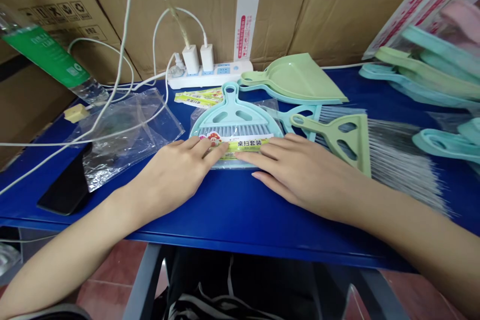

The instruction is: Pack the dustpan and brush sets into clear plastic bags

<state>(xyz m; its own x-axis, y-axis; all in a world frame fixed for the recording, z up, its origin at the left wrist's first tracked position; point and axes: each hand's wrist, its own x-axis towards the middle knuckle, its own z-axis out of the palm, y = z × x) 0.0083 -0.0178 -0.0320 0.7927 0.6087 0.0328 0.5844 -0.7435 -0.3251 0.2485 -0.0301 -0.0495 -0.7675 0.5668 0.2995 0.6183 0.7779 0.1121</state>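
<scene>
A light-blue dustpan and brush set (240, 110) in clear plastic lies flat on the blue table, its handle pointing away from me. Across its near part runs a yellow-green and white label (250, 143) with printed characters and a small mushroom picture. My left hand (179, 169) rests on the label's left end, fingers stretched out. From the other side my right hand (302, 172) lies flat on the label's right end, fingers extended too. Neither hand grips anything. Beside my right hand are a green brush (335, 137) and a blue brush (305, 112), both with grey bristles.
Green and blue dustpans (302, 77) lie stacked behind. Loose labels (200, 97) sit near a white power strip (225, 74) with cables. To the left are a clear plastic bag (131, 130), a black phone-like slab (69, 187) and a bottle (48, 55). Bagged sets (431, 67) pile up right.
</scene>
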